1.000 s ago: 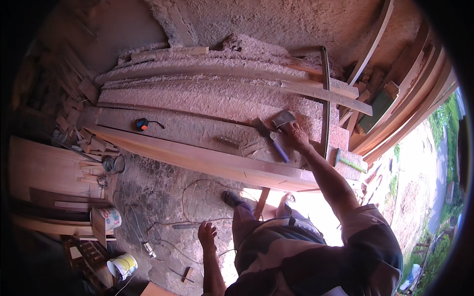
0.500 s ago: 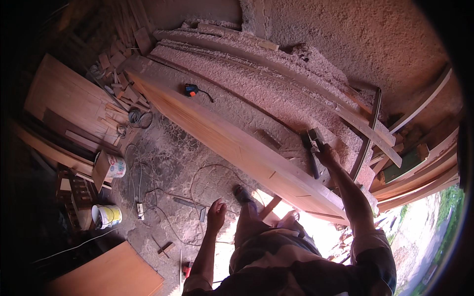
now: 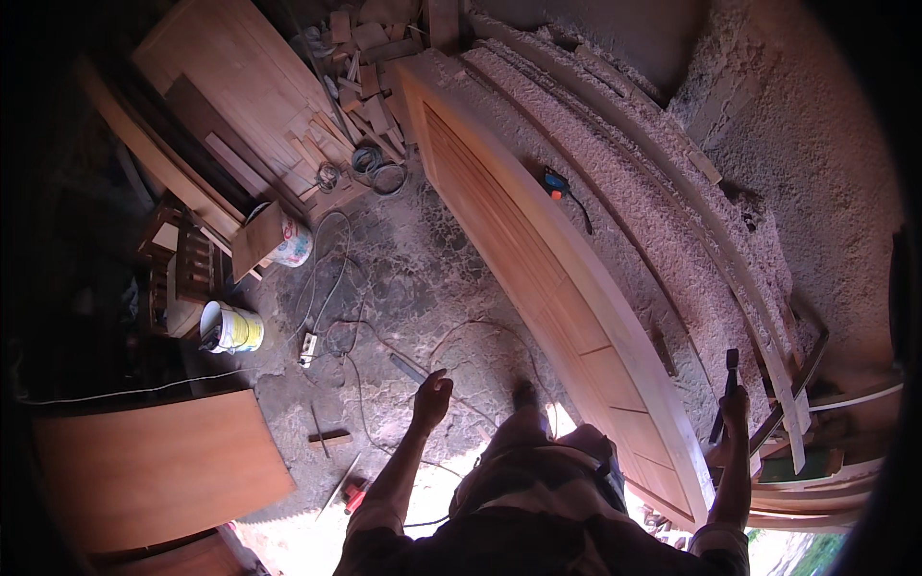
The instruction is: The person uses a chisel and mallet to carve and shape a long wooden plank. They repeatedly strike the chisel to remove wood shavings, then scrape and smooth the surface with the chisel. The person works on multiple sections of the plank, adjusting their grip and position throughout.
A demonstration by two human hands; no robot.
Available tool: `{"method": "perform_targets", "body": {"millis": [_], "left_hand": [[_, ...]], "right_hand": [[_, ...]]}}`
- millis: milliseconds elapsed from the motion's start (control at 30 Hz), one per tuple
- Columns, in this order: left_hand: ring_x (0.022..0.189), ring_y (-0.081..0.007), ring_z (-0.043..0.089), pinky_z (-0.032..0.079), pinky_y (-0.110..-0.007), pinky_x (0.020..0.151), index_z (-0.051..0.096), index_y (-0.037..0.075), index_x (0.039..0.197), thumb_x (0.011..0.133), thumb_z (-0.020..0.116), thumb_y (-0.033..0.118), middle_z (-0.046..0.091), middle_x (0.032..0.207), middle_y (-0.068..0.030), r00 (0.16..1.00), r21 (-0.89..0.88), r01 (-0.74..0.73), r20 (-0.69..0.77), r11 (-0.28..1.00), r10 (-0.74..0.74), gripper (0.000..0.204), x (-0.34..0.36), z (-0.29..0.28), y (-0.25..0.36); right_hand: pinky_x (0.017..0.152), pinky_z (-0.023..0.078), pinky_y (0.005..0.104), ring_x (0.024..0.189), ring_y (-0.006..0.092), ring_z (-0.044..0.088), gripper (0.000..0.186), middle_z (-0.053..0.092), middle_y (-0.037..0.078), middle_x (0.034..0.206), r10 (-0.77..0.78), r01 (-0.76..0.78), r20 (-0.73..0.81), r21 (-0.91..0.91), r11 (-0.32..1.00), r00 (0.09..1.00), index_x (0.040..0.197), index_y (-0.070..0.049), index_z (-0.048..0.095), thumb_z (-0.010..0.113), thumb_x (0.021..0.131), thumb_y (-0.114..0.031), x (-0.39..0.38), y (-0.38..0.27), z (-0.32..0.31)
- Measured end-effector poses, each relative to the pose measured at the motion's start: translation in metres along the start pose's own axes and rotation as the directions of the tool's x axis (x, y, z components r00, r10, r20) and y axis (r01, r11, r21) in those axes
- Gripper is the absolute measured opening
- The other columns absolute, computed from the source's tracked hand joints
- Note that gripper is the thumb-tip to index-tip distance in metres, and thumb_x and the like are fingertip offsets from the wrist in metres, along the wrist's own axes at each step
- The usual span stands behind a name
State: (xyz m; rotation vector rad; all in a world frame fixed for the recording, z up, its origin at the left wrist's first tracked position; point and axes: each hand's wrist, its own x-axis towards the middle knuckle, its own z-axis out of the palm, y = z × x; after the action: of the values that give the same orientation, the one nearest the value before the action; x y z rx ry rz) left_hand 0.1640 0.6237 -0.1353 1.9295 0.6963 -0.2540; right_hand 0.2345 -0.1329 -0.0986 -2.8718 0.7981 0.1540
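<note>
My right hand (image 3: pixel 736 408) is closed around a short dark hand tool (image 3: pixel 732 370) that points up from my fist; its exact kind I cannot make out. It is beside the near right end of a long wooden door panel (image 3: pixel 547 254), which stands on its edge. A dark bar (image 3: pixel 716 424) shows close to that hand. Over the floor to the left of the panel hangs my left hand (image 3: pixel 432 398), fingers curled in and nothing visible in them. A blue and orange tape measure (image 3: pixel 555 181) lies on the bench beyond the panel.
Wood shavings (image 3: pixel 639 206) cover the bench along the wall. Cables and a power strip (image 3: pixel 307 349) lie on the floor. Two buckets, one with a yellow label (image 3: pixel 240 329), stand at the left. Boards (image 3: pixel 240 86) lean behind them; an orange-brown sheet (image 3: pixel 163 470) lies at lower left.
My view has turned, so the panel and bench appear more upright and farther right. My right hand has brought the dark tool closer to the panel's near end. The left hand remains low.
</note>
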Motion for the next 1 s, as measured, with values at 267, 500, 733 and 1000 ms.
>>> {"method": "perform_targets", "body": {"millis": [267, 500, 733, 1000], "left_hand": [[0.127, -0.0373, 0.057, 0.049, -0.046, 0.106, 0.055, 0.011, 0.144, 0.09, 0.074, 0.019, 0.057, 0.144, -0.0164, 0.537, 0.159, -0.842, 0.143, 0.516, 0.831, 0.058, 0.012, 0.028, 0.212], [0.142, -0.0301, 0.046, 0.041, -0.051, 0.115, 0.058, 0.029, 0.14, 0.08, 0.082, 0.033, 0.043, 0.158, -0.0066, -0.043, 0.131, -0.988, 0.25, -0.078, 0.967, 0.065, 0.065, 0.028, 0.363], [0.139, -0.0284, 0.05, 0.037, -0.052, 0.116, 0.065, 0.021, 0.105, 0.084, 0.076, 0.025, 0.06, 0.142, -0.0053, -0.046, 0.335, -0.932, 0.265, -0.137, 0.963, 0.024, 0.221, -0.077, 0.401], [0.102, -0.0248, 0.069, 0.05, -0.048, 0.105, 0.043, 0.003, 0.128, 0.091, 0.062, -0.007, 0.062, 0.108, -0.0144, 0.242, 0.099, -0.955, -0.288, 0.28, 0.927, 0.043, 0.359, -0.214, 0.424]], "right_hand": [[0.046, 0.047, 0.0252, 0.05, 0.0097, 0.058, 0.012, 0.059, 0.001, 0.063, -0.266, 0.034, 0.067, 0.933, 0.358, 0.962, 0.085, -0.008, 0.064, 0.073, 0.087, -0.015, -0.051, -0.246, -0.164], [0.05, 0.048, 0.024, 0.06, 0.0108, 0.061, 0.014, 0.063, 0.003, 0.075, -0.471, -0.263, 0.237, 0.965, 0.012, 0.849, 0.097, -0.004, 0.063, 0.069, 0.086, -0.01, -0.076, -0.522, -0.168], [0.064, 0.055, 0.026, 0.078, 0.0108, 0.067, 0.028, 0.068, 0.006, 0.089, -0.769, -0.316, 0.159, 0.947, -0.059, 0.619, 0.113, -0.002, 0.06, 0.067, 0.09, -0.016, -0.03, -0.721, -0.124], [0.073, 0.054, 0.0546, 0.085, 0.0445, 0.07, 0.048, 0.069, 0.025, 0.087, -0.553, 0.455, 0.052, 0.508, 0.731, 0.831, 0.108, 0.003, 0.056, 0.074, 0.085, -0.035, 0.069, -0.841, -0.052]]}}
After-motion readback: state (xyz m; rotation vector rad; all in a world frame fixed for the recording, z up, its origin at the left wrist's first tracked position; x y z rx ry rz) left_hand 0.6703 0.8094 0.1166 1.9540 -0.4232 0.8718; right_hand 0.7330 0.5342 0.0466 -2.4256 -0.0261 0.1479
